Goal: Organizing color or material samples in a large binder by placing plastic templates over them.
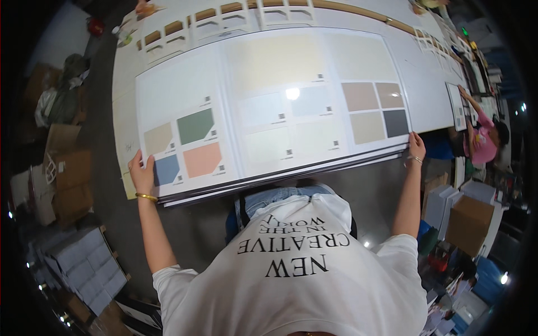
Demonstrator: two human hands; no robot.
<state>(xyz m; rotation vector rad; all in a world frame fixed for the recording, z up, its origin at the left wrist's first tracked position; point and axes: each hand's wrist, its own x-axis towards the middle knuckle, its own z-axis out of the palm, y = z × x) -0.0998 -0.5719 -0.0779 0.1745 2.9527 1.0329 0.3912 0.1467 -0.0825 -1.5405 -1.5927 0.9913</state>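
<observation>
A large white colour sample board [227, 162] with several panels spreads across the table in front of me. Its swatches include green, blue, salmon, beige, brown and dark grey, with small printed code squares beside many of them. More dark-edged boards [291, 182] lie stacked beneath, their near edges overhanging the table. My left hand [143, 172], with a gold bangle at the wrist, grips the board's near left corner, thumb on top. My right hand [415, 147] is closed on the near right corner; its fingers underneath are partly hidden.
White slotted racks [224, 21] line the far side of the white table [126, 117]. At the right, a co-worker in a pink shirt [483, 140] handles another board [457, 106]. Cardboard boxes [73, 179] and paper stacks [89, 269] stand at the left, an open carton [471, 224] at the right.
</observation>
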